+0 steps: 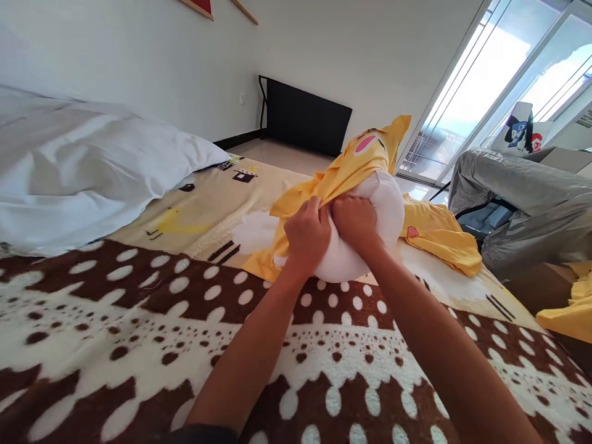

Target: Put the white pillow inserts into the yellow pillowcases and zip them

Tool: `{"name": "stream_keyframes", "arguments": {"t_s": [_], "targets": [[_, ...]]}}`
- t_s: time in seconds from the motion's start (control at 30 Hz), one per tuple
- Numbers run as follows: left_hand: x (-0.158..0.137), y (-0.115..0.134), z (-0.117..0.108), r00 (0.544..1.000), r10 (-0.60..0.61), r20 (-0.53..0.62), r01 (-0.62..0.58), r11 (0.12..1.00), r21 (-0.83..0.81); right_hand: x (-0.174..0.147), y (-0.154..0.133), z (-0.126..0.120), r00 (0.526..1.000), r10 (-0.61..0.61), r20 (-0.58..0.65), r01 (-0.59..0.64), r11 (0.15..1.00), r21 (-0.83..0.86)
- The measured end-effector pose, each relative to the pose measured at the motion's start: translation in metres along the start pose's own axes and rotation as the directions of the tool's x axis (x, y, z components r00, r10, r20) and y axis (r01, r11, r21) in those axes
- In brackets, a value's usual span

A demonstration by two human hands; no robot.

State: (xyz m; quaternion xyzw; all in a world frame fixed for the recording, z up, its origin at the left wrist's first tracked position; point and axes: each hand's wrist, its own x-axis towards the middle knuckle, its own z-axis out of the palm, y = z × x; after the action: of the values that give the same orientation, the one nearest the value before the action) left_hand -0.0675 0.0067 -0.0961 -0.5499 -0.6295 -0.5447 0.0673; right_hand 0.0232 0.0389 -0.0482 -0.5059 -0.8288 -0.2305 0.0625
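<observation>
A white pillow insert (391, 203) stands on the bed, partly inside a yellow pillow cover (345, 169) that has a pink oval printed near its top. My left hand (308, 237) is closed on the edge of the cover, at the left side of the insert. My right hand (356, 219) makes a fist pressed into the white insert, just right of the left hand. Its fingers are mostly turned away, and they appear to grip the insert's fabric. The cover's far side is hidden behind the insert.
Another yellow cloth (439, 237) lies to the right on the patterned blanket (342, 370). A white pillow (83, 166) rests at the left. Beyond the bed stands a black folded panel (305, 117). Grey plastic-covered things (531, 197) and yellow fabric (571, 305) in a box are at the right.
</observation>
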Motion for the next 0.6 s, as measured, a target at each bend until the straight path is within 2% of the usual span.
{"name": "stream_keyframes", "arguments": {"t_s": [0.1, 0.17, 0.23, 0.3, 0.37, 0.43, 0.47, 0.53, 0.6], "targets": [[0.005, -0.015, 0.004, 0.998, -0.039, 0.052, 0.032, 0.991, 0.133, -0.021, 0.000, -0.006, 0.981, -0.087, -0.173, 0.093, 0.995, 0.021], [0.009, -0.016, -0.002, 0.991, -0.063, 0.117, 0.039, 0.979, 0.198, -0.042, 0.006, -0.009, 0.935, -0.155, -0.320, 0.169, 0.985, 0.018], [0.012, -0.012, -0.009, 0.976, -0.093, 0.197, 0.038, 0.963, 0.267, -0.062, 0.016, -0.007, 0.879, -0.093, -0.468, 0.133, 0.990, 0.053], [0.015, -0.008, -0.017, 0.954, -0.105, 0.280, 0.010, 0.947, 0.321, -0.076, 0.025, -0.001, 0.837, 0.063, -0.544, 0.025, 0.988, 0.152], [0.019, -0.007, -0.022, 0.928, -0.066, 0.367, -0.059, 0.946, 0.320, -0.080, 0.030, 0.007, 0.840, 0.127, -0.527, 0.002, 0.971, 0.238], [0.023, -0.012, -0.025, 0.905, 0.008, 0.424, -0.121, 0.963, 0.240, -0.075, 0.031, 0.011, 0.883, 0.037, -0.469, 0.105, 0.957, 0.272], [0.025, -0.016, -0.026, 0.908, 0.035, 0.416, -0.122, 0.975, 0.185, -0.069, 0.030, 0.010, 0.898, -0.032, -0.438, 0.171, 0.945, 0.280], [0.029, -0.024, -0.026, 0.947, 0.031, 0.319, -0.065, 0.993, 0.098, -0.055, 0.026, 0.004, 0.914, -0.145, -0.378, 0.270, 0.914, 0.302], [0.032, -0.029, -0.024, 0.984, -0.014, 0.179, 0.005, 0.999, 0.049, -0.040, 0.021, -0.003, 0.924, -0.214, -0.316, 0.318, 0.891, 0.325]]}}
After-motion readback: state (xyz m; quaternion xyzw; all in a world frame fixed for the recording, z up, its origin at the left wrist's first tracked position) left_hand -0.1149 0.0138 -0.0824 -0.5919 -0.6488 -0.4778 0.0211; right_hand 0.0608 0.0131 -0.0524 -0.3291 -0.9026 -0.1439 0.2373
